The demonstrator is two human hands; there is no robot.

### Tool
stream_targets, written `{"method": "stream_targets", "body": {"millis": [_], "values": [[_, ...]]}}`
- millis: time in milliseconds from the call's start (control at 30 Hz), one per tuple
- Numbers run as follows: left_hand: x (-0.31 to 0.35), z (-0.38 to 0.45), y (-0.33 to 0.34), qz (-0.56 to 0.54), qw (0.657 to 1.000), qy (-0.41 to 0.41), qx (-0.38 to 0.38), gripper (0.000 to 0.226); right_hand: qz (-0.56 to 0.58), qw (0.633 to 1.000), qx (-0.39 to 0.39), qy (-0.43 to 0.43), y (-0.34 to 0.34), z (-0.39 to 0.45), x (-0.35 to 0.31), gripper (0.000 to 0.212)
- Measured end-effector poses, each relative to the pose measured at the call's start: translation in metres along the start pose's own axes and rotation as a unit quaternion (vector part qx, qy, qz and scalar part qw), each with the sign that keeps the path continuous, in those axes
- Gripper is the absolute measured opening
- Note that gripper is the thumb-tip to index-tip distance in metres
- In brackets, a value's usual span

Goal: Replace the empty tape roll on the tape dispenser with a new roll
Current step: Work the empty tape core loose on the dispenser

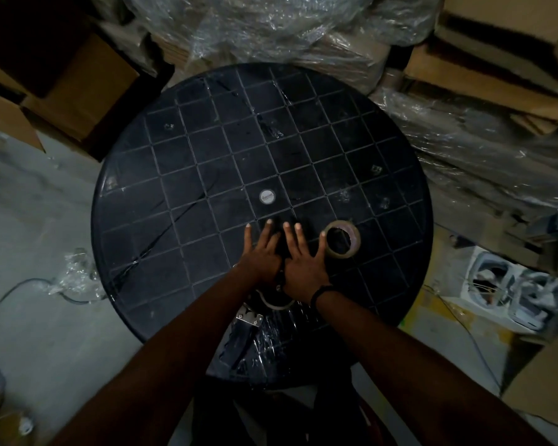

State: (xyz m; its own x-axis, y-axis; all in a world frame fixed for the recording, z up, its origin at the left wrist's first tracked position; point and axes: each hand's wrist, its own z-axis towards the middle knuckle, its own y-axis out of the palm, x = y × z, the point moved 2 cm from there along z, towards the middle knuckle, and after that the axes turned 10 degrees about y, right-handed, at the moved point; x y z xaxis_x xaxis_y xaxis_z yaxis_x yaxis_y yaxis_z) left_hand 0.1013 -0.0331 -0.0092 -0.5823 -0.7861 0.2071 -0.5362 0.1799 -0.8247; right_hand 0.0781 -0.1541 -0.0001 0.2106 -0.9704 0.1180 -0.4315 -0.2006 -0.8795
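Observation:
A brown tape roll [342, 239] lies flat on the round black table [207, 162], right of centre. My right hand [303, 259] rests flat on the table, fingers spread, its little finger touching the roll's left side. My left hand [260, 251] lies flat beside it, fingers apart, holding nothing. The tape dispenser [248, 320], black with a metal toothed blade, sits near the table's front edge, partly hidden under my wrists. A pale ring [279, 304], likely its roll core, shows below my hands.
Cardboard boxes [78, 88] stand at the back left and right. Crumpled clear plastic wrap [271, 30] is piled behind and to the right of the table. A cable [0, 317] runs over the grey floor on the left. White items [509, 284] sit at the right.

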Motion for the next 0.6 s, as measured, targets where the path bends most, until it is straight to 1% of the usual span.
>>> {"method": "stream_targets", "body": {"millis": [100, 167, 233, 367, 433, 500, 600], "values": [[0.0, -0.005, 0.004, 0.015, 0.999, 0.004, 0.044, 0.061, 0.014, 1.0, -0.017, 0.014, 0.0, -0.002, -0.002, 0.072], [-0.002, -0.009, 0.01, 0.008, 0.999, -0.012, 0.047, 0.061, 0.025, 0.999, -0.025, 0.031, 0.0, -0.003, -0.004, 0.067], [-0.003, -0.01, 0.013, -0.001, 0.999, -0.026, 0.044, 0.062, 0.036, 0.998, -0.03, 0.042, -0.002, -0.003, -0.005, 0.063], [0.001, -0.017, 0.007, -0.029, 0.999, -0.021, 0.036, 0.076, 0.025, 0.998, -0.038, 0.04, -0.005, -0.007, -0.009, 0.072], [0.001, -0.019, 0.005, -0.027, 0.999, -0.021, 0.025, 0.08, 0.027, 0.997, -0.052, 0.052, -0.004, -0.008, -0.007, 0.07], [0.001, -0.019, 0.006, -0.041, 0.999, -0.026, 0.015, 0.078, 0.045, 0.994, -0.073, 0.069, -0.004, -0.007, -0.004, 0.065], [-0.002, -0.021, 0.005, -0.068, 0.997, -0.036, -0.018, 0.07, 0.059, 0.994, -0.075, 0.051, -0.005, -0.004, -0.001, 0.053]]}}
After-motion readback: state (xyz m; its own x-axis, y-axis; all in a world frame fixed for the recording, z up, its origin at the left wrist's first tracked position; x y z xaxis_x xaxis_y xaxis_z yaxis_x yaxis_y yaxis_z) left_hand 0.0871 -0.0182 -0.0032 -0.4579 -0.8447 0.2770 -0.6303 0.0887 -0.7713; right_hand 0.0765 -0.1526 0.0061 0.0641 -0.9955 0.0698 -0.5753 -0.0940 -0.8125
